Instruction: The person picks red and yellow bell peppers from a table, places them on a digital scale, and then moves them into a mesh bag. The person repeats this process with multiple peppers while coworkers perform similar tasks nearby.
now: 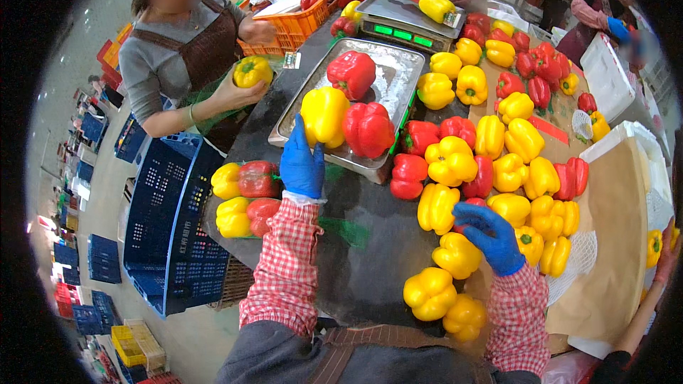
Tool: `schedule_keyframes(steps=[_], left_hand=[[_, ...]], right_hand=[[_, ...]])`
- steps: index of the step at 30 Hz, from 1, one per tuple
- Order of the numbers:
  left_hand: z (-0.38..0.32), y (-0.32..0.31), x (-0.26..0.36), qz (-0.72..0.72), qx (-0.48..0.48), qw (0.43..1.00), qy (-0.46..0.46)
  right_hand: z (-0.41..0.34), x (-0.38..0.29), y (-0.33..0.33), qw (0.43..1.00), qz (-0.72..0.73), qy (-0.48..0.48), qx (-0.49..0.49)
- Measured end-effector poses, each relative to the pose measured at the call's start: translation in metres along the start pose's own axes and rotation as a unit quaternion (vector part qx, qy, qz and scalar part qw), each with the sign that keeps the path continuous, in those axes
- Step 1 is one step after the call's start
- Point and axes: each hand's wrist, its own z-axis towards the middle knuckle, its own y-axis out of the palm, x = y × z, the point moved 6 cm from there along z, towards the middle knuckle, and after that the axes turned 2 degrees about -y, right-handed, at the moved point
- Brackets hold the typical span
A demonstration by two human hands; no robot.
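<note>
My left hand [302, 162], in a blue glove, touches the near side of a yellow bell pepper [324, 117] on the metal tray of a scale [408, 72]. Two red bell peppers [368, 129] lie on the same tray. My right hand [492, 237], gloved in blue too, is at a yellow bell pepper [438, 208] among the loose ones, its fingers curved and apart; whether they touch it I cannot tell. Left of my left forearm lie netted packs of yellow and red peppers [258, 180].
A co-worker [187, 48] across the table holds a netted yellow pepper [252, 71]. Another person's hands are behind a second scale [397, 37]. A blue plastic crate [176, 224] stands at the left, an orange crate [304, 21] beyond. A bare arm [637, 320] reaches in at right.
</note>
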Motion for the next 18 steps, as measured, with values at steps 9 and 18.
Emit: schedule_keyframes(steps=[9, 18], left_hand=[[-0.001, -0.019, 0.014, 0.035, 0.001, 0.995, 0.094], [-0.134, -0.015, 0.076, -0.007, -0.232, 0.968, 0.098]], right_hand=[[-0.055, 0.076, -0.029, 0.967, 0.247, -0.044, 0.040], [-0.044, 0.112, -0.023, 0.930, 0.361, -0.074, -0.010]])
